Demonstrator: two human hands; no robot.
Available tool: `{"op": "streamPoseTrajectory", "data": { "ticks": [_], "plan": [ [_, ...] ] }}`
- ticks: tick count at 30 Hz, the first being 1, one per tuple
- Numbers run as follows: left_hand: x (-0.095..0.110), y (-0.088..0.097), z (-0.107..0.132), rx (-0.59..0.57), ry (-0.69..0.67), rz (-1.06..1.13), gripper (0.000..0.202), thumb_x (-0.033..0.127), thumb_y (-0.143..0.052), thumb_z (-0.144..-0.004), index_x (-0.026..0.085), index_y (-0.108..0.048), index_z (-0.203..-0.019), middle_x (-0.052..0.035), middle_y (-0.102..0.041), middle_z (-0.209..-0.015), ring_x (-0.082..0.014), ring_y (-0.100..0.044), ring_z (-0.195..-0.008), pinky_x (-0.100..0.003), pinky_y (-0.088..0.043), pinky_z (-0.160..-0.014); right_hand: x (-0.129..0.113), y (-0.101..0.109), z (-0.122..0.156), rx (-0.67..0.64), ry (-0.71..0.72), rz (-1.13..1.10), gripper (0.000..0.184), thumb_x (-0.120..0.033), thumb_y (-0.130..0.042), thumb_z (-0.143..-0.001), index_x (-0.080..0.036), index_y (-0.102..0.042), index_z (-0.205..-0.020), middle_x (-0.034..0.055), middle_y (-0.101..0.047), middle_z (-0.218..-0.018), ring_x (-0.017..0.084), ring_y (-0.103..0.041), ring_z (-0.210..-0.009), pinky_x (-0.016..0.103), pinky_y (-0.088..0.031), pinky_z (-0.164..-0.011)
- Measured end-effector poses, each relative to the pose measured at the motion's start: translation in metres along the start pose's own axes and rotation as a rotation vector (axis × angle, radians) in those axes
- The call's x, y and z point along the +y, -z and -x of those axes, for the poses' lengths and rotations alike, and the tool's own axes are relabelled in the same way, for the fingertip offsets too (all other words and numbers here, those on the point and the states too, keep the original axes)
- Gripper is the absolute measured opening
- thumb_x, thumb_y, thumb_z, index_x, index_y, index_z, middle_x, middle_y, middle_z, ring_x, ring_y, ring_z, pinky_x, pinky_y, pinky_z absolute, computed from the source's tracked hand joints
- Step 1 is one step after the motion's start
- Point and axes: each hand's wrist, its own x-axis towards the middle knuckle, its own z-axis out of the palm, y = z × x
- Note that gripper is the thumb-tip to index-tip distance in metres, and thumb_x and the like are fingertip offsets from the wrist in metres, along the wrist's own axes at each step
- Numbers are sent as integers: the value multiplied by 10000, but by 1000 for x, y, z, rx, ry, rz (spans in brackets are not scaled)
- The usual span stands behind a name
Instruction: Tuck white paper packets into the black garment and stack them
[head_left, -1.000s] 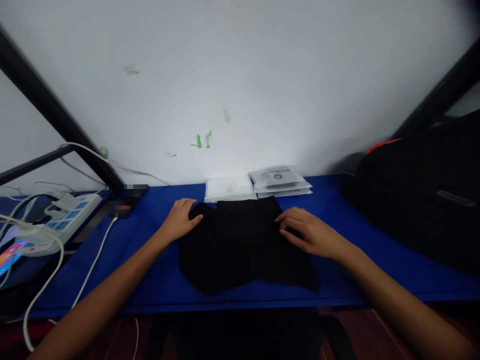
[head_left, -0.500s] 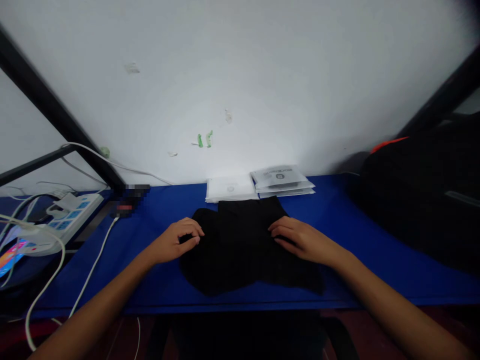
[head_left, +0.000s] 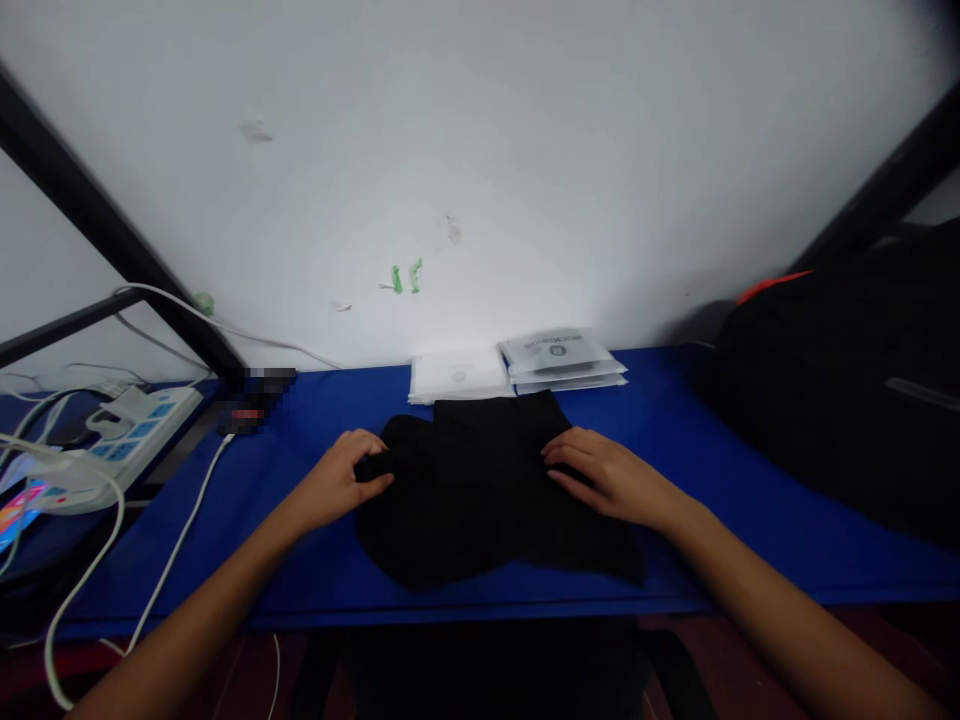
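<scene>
Pinching black garment (head_left: 480, 490) edge, left hand (head_left: 341, 480); right hand (head_left: 607, 475) flat.

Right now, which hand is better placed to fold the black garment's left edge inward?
Probably the left hand: its fingers already pinch the black garment at that edge, while the right hand lies flat on the opposite side.

No readable text anywhere; round dark logo and print on top clear packet (head_left: 559, 352) by wall too blurred to read.
</scene>
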Motion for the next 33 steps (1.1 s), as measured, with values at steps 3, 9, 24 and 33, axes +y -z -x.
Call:
{"op": "streamPoseTrajectory", "data": {
  "ticks": [3,9,24,33],
  "plan": [
    [1,10,-5,37,151,162,220,386,-596,-779,202,-483,-737,45,-487,-660,-141,-483,-634,-269,-410,-610,0,1,1,27,11,10,172,-255,-511,-939,-197,-599,-1076,108,-648,-1084,233,-606,-1033,433,-513,-894],
    [-15,18,-22,339,366,440,444,387,-748,-617,196,-527,-952,7,-615,-799,-181,-613,-707,-310,-489,-639,-4,-1,0,16,51,25,252,-308,-564,-918,-204,-622,-1140,113,-648,-1175,256,-591,-1124,464,-492,-961],
    [66,-51,-60,97,-392,-191,229,177,-581,-845,204,-571,-1072,-63,-674,-1062,-245,-607,-1030,-449,-434,-947,-8,-8,-1,-44,71,23,271,-314,-553,-923,-184,-621,-1151,131,-637,-1199,260,-583,-1139,473,-470,-989],
    [61,-46,-39,139,-292,-50,410,407,-496,-948,228,-445,-1314,-104,-527,-1348,-249,-478,-1258,-447,-358,-1086,-10,-7,0,-29,50,-4,270,-306,-561,-915,-194,-627,-1151,123,-643,-1198,257,-586,-1141,459,-479,-981]
  ]
}}
